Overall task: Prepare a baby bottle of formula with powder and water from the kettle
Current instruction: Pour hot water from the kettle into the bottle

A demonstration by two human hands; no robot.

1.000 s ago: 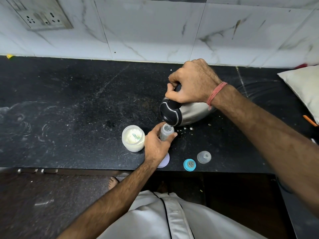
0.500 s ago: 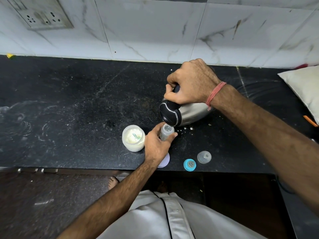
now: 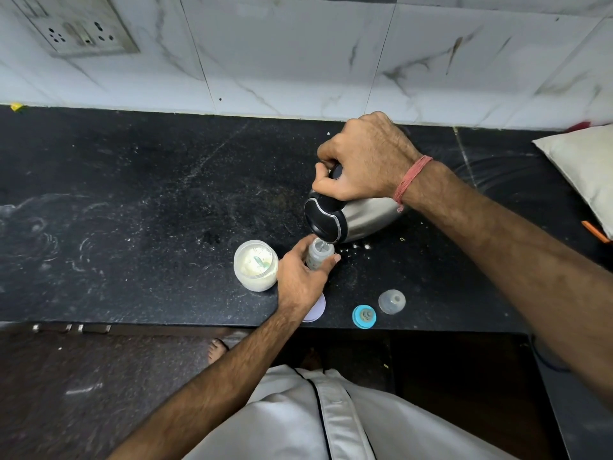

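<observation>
You are in the water step. Your right hand [image 3: 363,161] is clenched around the handle of the kettle [image 3: 351,220], which is tipped far over at centre right of the frame, its spout directly above the open mouth of the baby bottle [image 3: 319,255]. Your left hand [image 3: 300,280] is wrapped around that bottle, steadying it upright on the table [image 3: 132,200] just below the kettle. A thin stream seems to run into the bottle, though the view is too small to be sure, and the fill level is hidden.

The powder jar [image 3: 255,265] stands open just left of the bottle with a scoop inside. Still to do: the blue ring with the teat [image 3: 364,316] and the clear cap [image 3: 391,302] lie loose near the table's front edge, lower right of the bottle, so closing and shaking remain. A white lid [image 3: 315,312] lies partly under your left wrist.
</observation>
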